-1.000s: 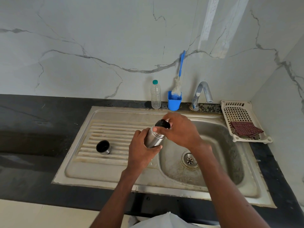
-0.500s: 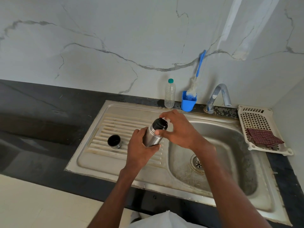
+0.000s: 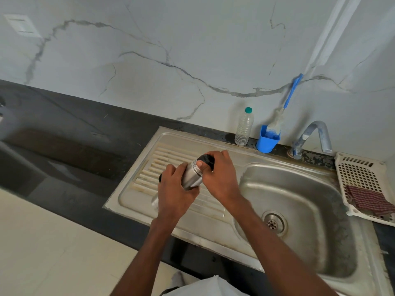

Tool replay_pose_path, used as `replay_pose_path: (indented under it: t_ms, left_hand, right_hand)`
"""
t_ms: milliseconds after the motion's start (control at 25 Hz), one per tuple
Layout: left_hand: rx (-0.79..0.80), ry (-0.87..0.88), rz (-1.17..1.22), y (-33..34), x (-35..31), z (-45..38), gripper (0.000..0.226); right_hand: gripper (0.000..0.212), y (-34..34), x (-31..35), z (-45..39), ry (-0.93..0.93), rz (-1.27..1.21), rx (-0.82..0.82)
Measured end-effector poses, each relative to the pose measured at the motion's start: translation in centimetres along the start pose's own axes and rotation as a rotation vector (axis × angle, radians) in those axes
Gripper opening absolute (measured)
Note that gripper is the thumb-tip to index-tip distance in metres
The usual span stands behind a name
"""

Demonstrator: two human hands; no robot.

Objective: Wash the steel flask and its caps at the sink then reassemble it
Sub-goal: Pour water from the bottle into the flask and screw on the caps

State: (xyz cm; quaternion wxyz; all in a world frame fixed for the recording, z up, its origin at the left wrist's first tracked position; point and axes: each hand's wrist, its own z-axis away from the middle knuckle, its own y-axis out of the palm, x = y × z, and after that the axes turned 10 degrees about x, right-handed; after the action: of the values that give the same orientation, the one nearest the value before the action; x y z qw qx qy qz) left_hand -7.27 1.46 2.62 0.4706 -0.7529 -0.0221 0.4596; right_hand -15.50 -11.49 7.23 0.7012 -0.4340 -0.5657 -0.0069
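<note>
Flask: steel flask (image 3: 191, 178) held tilted above the ribbed drainboard (image 3: 171, 155) of the sink (image 3: 299, 189), its neck pointing up and away from the person.
Left hand: left hand (image 3: 173, 189) wraps the flask's lower body, fingers curled round it.
Right hand: right hand (image 3: 220, 176) grips the black inner cap (image 3: 207, 159) sitting on the flask's neck; thumb across the cap's near side, fingers curled over the top.
Outer cap: a small dark edge (image 3: 160, 177) shows just left of the left hand on the drainboard; mostly hidden, cannot tell for certain that it is the cup cap.
Sink basin: drain (image 3: 272, 223) right of the hands; tap (image 3: 312, 135) at the back rim.
Back edge of tabletop: clear plastic bottle (image 3: 243, 129) with green lid, just beside a blue holder (image 3: 267, 142) carrying a blue-handled bottle brush (image 3: 286, 105) that leans on the marble wall.
Right side: white plastic basket (image 3: 361, 174) with a checked red cloth (image 3: 367, 199) in it.
Tabletop: dark stone tabletop (image 3: 74, 133) around the sink.
</note>
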Motion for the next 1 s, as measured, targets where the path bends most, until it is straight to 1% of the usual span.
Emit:
replay_pose_path:
  t_ms: [40, 120, 200, 240, 280, 360, 560, 640, 720, 800, 880, 920, 1000]
  left_hand:
    - [-0.020, -0.007, -0.036, -0.6, 0.9, 0.0, 0.073]
    - [-0.058, -0.041, -0.044, -2.2, 2.7, 0.1, 0.075]
    - [-0.105, -0.130, 0.043, -3.9, 4.3, 0.2, 0.076]
    - [-0.128, -0.180, 0.109, -4.6, 5.1, 0.2, 0.075]
    - [-0.148, -0.221, 0.163, -5.3, 6.0, 0.2, 0.074]
    - [-0.178, -0.259, 0.214, -6.5, 7.6, 0.3, 0.072]
    - [-0.186, -0.282, 0.278, -8.5, 10.7, -1.0, 0.068]
    - [-0.157, -0.263, 0.284, -8.8, 11.1, -2.0, 0.068]
    - [-0.115, -0.238, 0.287, -8.8, 11.3, -2.8, 0.069]
    - [-0.070, -0.205, 0.281, -8.6, 11.4, -3.4, 0.071]
    - [-0.026, -0.169, 0.270, -8.1, 11.3, -4.0, 0.072]
    - [-0.008, -0.154, 0.267, -7.7, 11.0, -4.4, 0.071]
    - [0.030, -0.133, 0.274, -6.3, 9.8, -5.0, 0.070]
  right_hand:
    - [0.031, 0.8, 0.6, -0.2, 0.003, -0.020, 0.034]
    - [0.036, 2.4, 1.1, -0.7, -0.035, -0.148, 0.124]
    - [0.041, 3.9, 0.8, -1.3, 0.003, -0.255, 0.138]
    - [0.040, 4.8, 0.1, -1.8, 0.048, -0.234, 0.120]
    - [0.039, 5.8, -0.7, -2.3, 0.096, -0.168, 0.119]
    - [0.042, 8.2, -2.0, -3.3, 0.139, 0.003, 0.200]
    - [0.082, 15.5, -2.2, -5.5, 0.070, 0.395, 0.529]
    - [0.088, 17.5, -2.5, -6.1, 0.044, 0.527, 0.587]
    - [0.082, 18.6, -3.1, -6.8, 0.040, 0.554, 0.541]
    - [0.066, 18.6, -3.9, -6.6, 0.096, 0.470, 0.410]
    - [0.051, 17.1, -4.6, -5.8, 0.269, 0.212, 0.213]
    - [0.051, 15.9, -5.1, -5.4, 0.396, 0.027, 0.097]
    - [0.059, 12.2, -6.6, -4.9, 0.655, -0.426, -0.102]
